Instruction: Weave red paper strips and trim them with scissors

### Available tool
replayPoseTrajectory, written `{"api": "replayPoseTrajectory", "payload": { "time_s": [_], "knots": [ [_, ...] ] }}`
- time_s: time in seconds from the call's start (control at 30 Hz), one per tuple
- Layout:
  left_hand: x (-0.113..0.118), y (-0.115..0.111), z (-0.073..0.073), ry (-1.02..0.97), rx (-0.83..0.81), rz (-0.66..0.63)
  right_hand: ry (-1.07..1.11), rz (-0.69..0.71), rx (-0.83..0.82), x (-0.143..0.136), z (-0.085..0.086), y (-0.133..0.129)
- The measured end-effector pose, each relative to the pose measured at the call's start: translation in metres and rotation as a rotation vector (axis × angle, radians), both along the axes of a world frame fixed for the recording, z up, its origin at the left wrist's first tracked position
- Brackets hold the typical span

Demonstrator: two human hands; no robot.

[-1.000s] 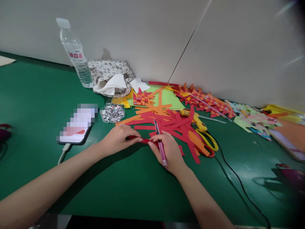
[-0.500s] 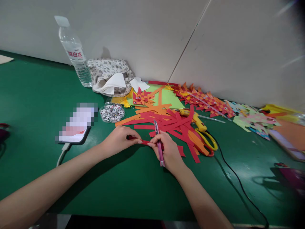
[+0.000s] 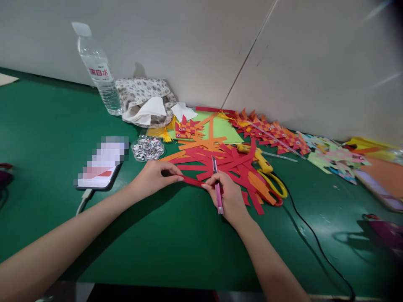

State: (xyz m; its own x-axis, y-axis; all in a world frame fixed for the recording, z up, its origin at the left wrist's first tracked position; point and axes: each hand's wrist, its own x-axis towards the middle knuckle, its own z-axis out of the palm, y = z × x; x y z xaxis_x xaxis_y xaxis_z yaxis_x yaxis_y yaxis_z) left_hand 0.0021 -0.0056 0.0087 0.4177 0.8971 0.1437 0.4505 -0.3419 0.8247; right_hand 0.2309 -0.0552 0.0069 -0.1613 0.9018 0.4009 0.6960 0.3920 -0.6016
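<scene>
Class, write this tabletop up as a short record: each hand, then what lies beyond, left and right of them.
Left hand: pinches a narrow red paper strip
Right hand: pinches the same strip; also holds a slim pink craft knife, tip away from the person
Beyond: loose pile of red and orange paper strips
Left: dark-edged rectangular phone, white cable
Right: yellow plastic glue gun

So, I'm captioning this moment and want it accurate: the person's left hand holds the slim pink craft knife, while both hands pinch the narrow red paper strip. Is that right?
Not quite: the slim pink craft knife is in the right hand, not the left hand, as the head view shows. Both hands do pinch the narrow red paper strip.
</scene>
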Motion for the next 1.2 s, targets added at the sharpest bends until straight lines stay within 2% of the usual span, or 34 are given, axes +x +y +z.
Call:
{"api": "replayPoseTrajectory", "payload": {
  "time_s": [0.3, 0.63, 0.9, 1.07, 1.2],
  "knots": [
    [0.0, -0.001, -0.002, -0.051, -0.012, 0.008, 0.029, -0.023, 0.044, 0.0, 0.0, -0.001],
    [0.008, -0.006, 0.002, -0.111, -0.086, 0.035, 0.048, -0.011, 0.081, -0.004, -0.003, -0.003],
    [0.003, -0.001, -0.001, -0.122, -0.114, -0.025, 0.056, -0.047, 0.092, -0.006, 0.0, -0.002],
    [0.002, -0.003, -0.001, -0.065, -0.07, -0.065, -0.028, -0.006, 0.163, -0.005, -0.001, 0.0],
    [0.007, -0.011, 0.003, 0.053, -0.018, -0.116, -0.105, 0.12, 0.186, -0.008, -0.003, 0.0]
  ]
}}
